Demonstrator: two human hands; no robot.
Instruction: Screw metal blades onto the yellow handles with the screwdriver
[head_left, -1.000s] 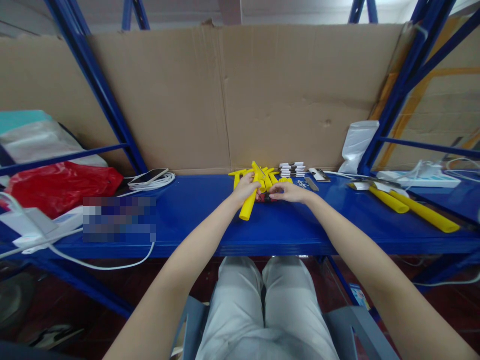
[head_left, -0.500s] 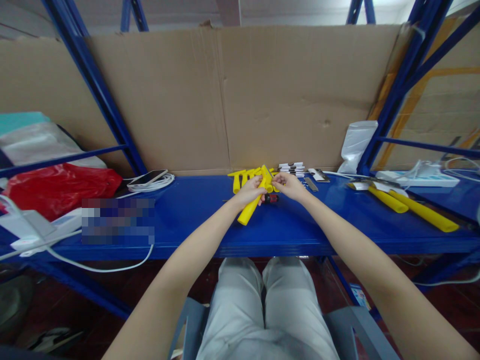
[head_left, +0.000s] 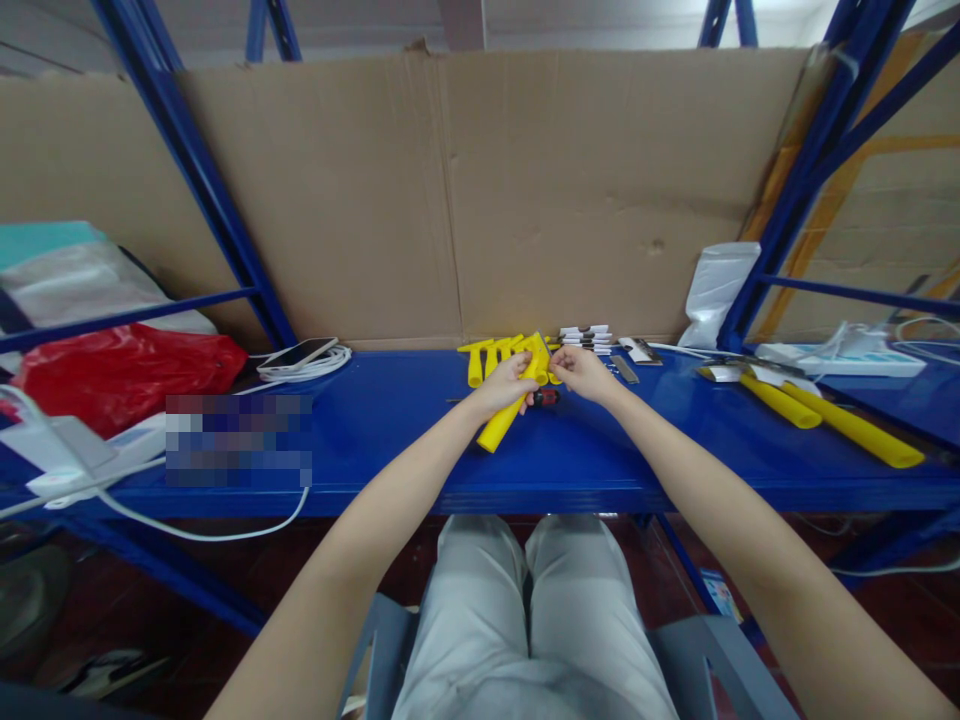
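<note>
My left hand is closed around a yellow plastic scraper handle, whose tube slants down toward me. Its wide head points up and away, with a thin grey edge showing along it. Beside that head, the fingertips of my right hand are pinched together; whatever they hold is too small to make out. Below the hands lies a screwdriver with a red and black grip, partly hidden by my left hand. Several more yellow handles stand in a row just behind.
White-and-black packs and a flat grey metal plate lie behind my right hand. Two long yellow-handled scrapers rest at the right. A phone and coiled white cable sit at the left, near a red bag. Cardboard closes the back.
The head of the yellow scraper handle has turned and dipped slightly in my left hand. My right fingertips have drawn a little away from it. The rest only shifts slightly with the camera.
</note>
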